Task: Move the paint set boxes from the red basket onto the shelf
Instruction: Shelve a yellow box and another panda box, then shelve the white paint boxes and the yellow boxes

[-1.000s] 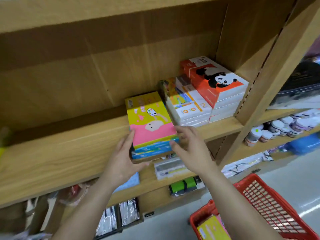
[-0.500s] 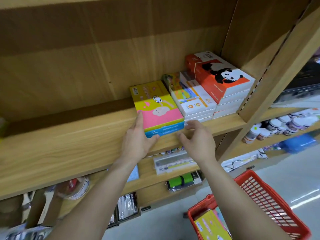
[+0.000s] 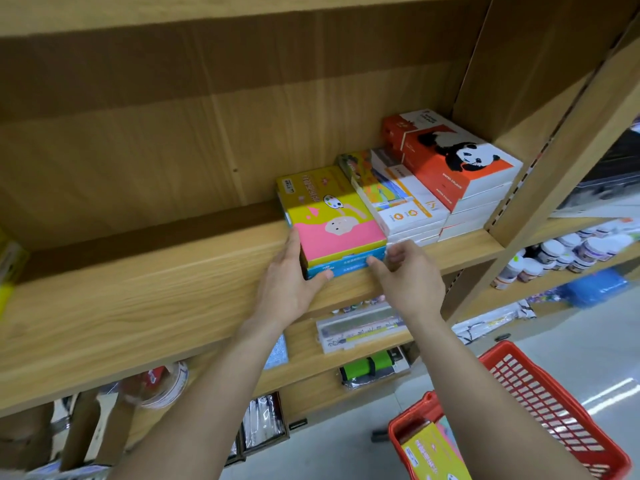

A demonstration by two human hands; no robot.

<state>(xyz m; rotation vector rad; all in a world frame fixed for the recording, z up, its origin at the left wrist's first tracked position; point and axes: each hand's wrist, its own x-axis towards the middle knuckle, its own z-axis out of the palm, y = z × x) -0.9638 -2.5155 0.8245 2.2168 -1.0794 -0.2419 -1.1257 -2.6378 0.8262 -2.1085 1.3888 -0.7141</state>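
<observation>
The scene is evenly lit from above. A dark shadow band is cast across the shelf back. Edges are bowed by the wide lens; corners are blurred.

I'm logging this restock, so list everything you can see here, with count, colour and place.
Yellow and pink paint set boxes: stack of at least two, on shelf, front edge.
White box stack: right of them.
Orange panda boxes: stack, far right.
Red basket: one, on the floor, lower right.
Yellow box: one, in the basket.
White jars: several, neighbouring shelf on the right.
Left hand: on the stack's left side.
Right hand: at its front right corner.
</observation>
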